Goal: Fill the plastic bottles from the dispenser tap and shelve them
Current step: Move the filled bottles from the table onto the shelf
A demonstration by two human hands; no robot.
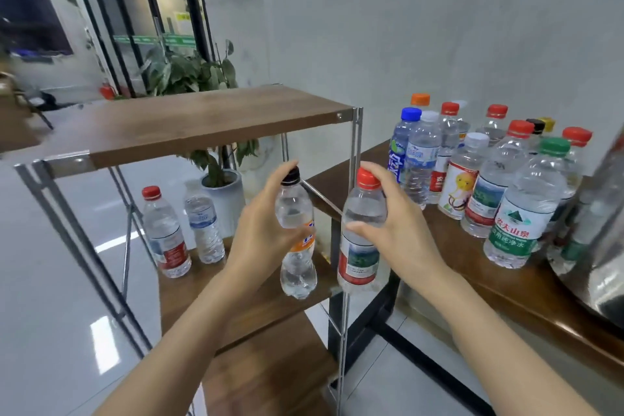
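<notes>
My left hand (266,233) grips a clear plastic bottle with black cap and orange label (297,246). My right hand (398,230) grips a clear red-capped, red-labelled bottle (359,246). Both are at the front right post of the brown-board steel-frame rack (202,125). On the rack's middle board, at the left, stand a red-capped bottle (165,236) and a pale-capped bottle (204,226), with open board right of them. Right of the rack, a crowd of capped bottles (483,192) is on a brown table (456,260) beside a steel dispenser (604,246). A potted plant (223,192) is behind the rack.

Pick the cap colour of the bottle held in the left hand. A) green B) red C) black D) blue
C: the left hand grips the orange-labelled bottle, whose cap is black; the red-capped bottle is in the right hand.
</notes>
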